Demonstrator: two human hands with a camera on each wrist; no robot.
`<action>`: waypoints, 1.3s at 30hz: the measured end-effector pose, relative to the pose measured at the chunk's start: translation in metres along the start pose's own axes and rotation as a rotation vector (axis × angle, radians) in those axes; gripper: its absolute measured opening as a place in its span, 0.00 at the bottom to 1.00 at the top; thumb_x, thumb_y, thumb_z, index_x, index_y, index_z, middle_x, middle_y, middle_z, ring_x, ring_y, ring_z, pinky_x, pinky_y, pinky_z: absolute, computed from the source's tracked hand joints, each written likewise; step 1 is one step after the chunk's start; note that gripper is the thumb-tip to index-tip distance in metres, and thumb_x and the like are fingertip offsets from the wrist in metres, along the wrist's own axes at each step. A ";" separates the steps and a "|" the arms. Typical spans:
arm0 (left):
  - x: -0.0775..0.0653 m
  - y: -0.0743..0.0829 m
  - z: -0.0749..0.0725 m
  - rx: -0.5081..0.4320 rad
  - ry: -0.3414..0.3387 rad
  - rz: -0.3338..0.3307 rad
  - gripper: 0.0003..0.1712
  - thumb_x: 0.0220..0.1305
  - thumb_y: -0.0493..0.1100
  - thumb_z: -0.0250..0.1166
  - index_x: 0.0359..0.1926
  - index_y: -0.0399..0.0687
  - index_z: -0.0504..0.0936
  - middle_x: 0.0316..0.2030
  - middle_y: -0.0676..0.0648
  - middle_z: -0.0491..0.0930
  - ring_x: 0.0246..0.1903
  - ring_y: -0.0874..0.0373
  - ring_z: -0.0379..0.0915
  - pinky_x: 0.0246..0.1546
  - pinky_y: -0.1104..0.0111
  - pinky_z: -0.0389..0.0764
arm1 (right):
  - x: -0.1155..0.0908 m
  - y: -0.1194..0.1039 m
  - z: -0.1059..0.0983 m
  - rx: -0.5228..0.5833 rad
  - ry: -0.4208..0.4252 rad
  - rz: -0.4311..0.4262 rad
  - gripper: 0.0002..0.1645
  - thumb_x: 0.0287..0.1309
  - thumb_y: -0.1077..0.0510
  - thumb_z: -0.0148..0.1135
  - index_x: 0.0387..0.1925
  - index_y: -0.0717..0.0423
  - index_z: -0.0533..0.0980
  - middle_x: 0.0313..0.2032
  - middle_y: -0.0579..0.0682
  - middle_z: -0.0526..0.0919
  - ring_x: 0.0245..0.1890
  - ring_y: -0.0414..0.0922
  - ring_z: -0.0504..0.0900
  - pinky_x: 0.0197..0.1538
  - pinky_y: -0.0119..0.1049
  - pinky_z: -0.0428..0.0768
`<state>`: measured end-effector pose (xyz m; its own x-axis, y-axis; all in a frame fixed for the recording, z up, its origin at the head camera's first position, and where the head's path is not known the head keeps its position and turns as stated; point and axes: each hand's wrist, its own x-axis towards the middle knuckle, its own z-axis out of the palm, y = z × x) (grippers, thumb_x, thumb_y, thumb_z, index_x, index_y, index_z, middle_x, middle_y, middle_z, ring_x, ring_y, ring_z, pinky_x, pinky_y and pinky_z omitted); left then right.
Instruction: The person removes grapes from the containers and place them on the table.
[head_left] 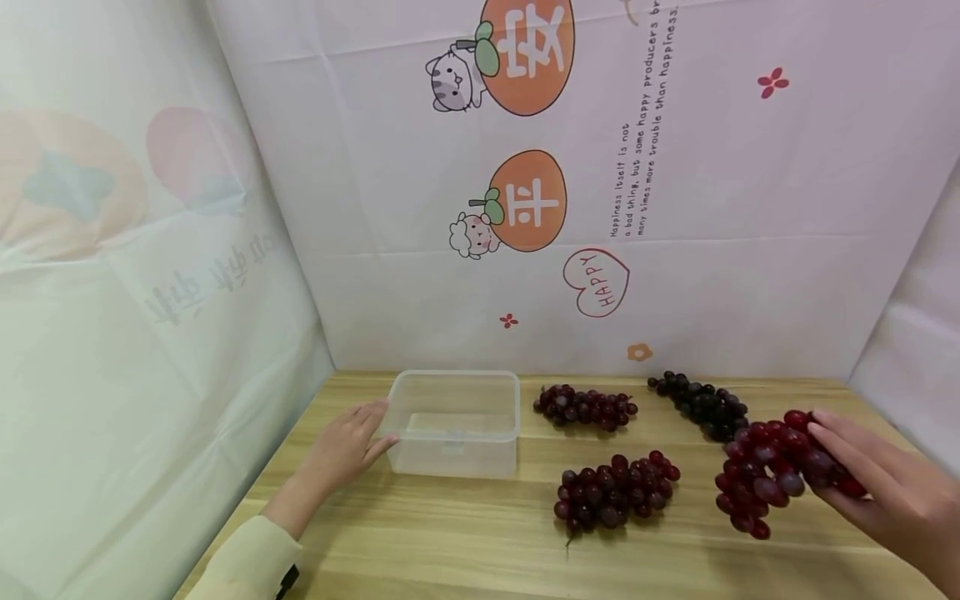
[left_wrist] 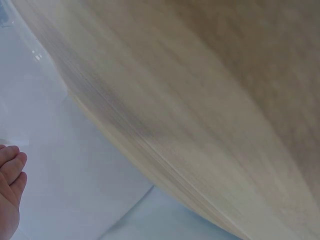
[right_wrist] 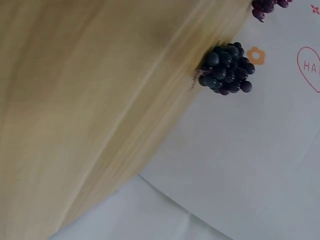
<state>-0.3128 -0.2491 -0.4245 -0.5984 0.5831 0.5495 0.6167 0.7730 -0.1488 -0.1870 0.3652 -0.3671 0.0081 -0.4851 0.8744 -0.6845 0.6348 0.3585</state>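
My right hand [head_left: 892, 483] grips a bunch of red grapes [head_left: 768, 467], lifted over the right side of the table. Its fingers and thumb lie around one end of the bunch, and the rest hangs out to the left. On the left, my left hand [head_left: 348, 442] touches the near left side of a clear plastic box [head_left: 453, 458], with fairly straight fingers. Its fingers also show at the left edge of the left wrist view [left_wrist: 11, 185]. The box has no lid on, and no grapes lie inside it.
Two dark red grape bunches lie right of the box, one farther back [head_left: 585, 408] and one nearer [head_left: 615, 492]. A black grape bunch [head_left: 701, 404] lies at the back right. White printed cloth [head_left: 420, 317] hangs behind the wooden table [head_left: 450, 533].
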 end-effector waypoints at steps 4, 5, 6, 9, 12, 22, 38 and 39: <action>0.000 0.000 0.000 0.002 -0.002 -0.001 0.38 0.71 0.61 0.53 0.61 0.28 0.70 0.56 0.33 0.76 0.52 0.39 0.76 0.55 0.50 0.76 | -0.010 -0.005 0.000 0.028 -0.035 -0.005 0.33 0.71 0.44 0.51 0.49 0.75 0.78 0.44 0.71 0.81 0.62 0.40 0.71 0.63 0.23 0.66; -0.001 0.000 -0.001 0.000 -0.001 0.001 0.38 0.71 0.61 0.53 0.61 0.28 0.70 0.55 0.33 0.76 0.52 0.39 0.76 0.55 0.50 0.76 | -0.012 -0.006 0.001 0.037 -0.028 -0.010 0.32 0.71 0.45 0.52 0.49 0.75 0.78 0.44 0.71 0.81 0.62 0.41 0.71 0.62 0.23 0.66; -0.001 0.000 -0.001 -0.003 0.000 0.002 0.38 0.71 0.61 0.53 0.61 0.28 0.70 0.55 0.33 0.76 0.52 0.39 0.76 0.55 0.49 0.76 | -0.015 -0.007 0.001 0.048 -0.026 -0.013 0.31 0.71 0.46 0.52 0.49 0.75 0.78 0.44 0.71 0.81 0.62 0.41 0.71 0.62 0.23 0.67; -0.001 0.000 -0.001 -0.002 0.004 0.005 0.38 0.71 0.60 0.54 0.61 0.28 0.71 0.55 0.32 0.76 0.52 0.39 0.76 0.55 0.49 0.76 | -0.022 -0.010 0.000 0.057 -0.063 -0.007 0.32 0.72 0.45 0.51 0.49 0.74 0.78 0.45 0.71 0.81 0.63 0.41 0.70 0.62 0.22 0.66; -0.002 0.001 -0.002 0.003 0.003 0.003 0.36 0.68 0.57 0.59 0.61 0.28 0.71 0.55 0.32 0.76 0.51 0.39 0.76 0.54 0.49 0.76 | -0.029 -0.011 -0.003 0.064 -0.119 -0.008 0.33 0.73 0.44 0.49 0.50 0.74 0.77 0.46 0.70 0.81 0.64 0.40 0.69 0.61 0.20 0.65; 0.000 0.002 -0.003 0.018 -0.022 -0.012 0.36 0.64 0.53 0.65 0.61 0.28 0.70 0.56 0.33 0.76 0.52 0.39 0.76 0.55 0.50 0.76 | -0.055 -0.018 -0.001 0.039 -0.255 0.060 0.35 0.72 0.40 0.46 0.51 0.69 0.78 0.48 0.65 0.81 0.65 0.32 0.65 0.57 0.15 0.63; 0.000 0.000 -0.002 0.025 -0.019 -0.001 0.37 0.70 0.58 0.57 0.61 0.28 0.70 0.56 0.33 0.76 0.52 0.39 0.76 0.55 0.50 0.76 | -0.088 -0.006 -0.001 -0.060 -0.485 0.158 0.42 0.69 0.31 0.37 0.51 0.63 0.77 0.68 0.38 0.57 0.27 0.50 0.84 0.28 0.23 0.80; 0.000 0.000 -0.002 0.025 -0.021 -0.001 0.37 0.69 0.58 0.58 0.61 0.28 0.70 0.56 0.33 0.76 0.52 0.39 0.76 0.55 0.50 0.76 | -0.090 -0.005 -0.001 -0.061 -0.493 0.161 0.43 0.68 0.31 0.37 0.52 0.63 0.77 0.69 0.36 0.56 0.27 0.51 0.84 0.28 0.24 0.80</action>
<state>-0.3118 -0.2495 -0.4230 -0.6094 0.5873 0.5326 0.6032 0.7794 -0.1693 -0.1834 0.4069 -0.4472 -0.4477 -0.5947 0.6677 -0.6052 0.7513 0.2633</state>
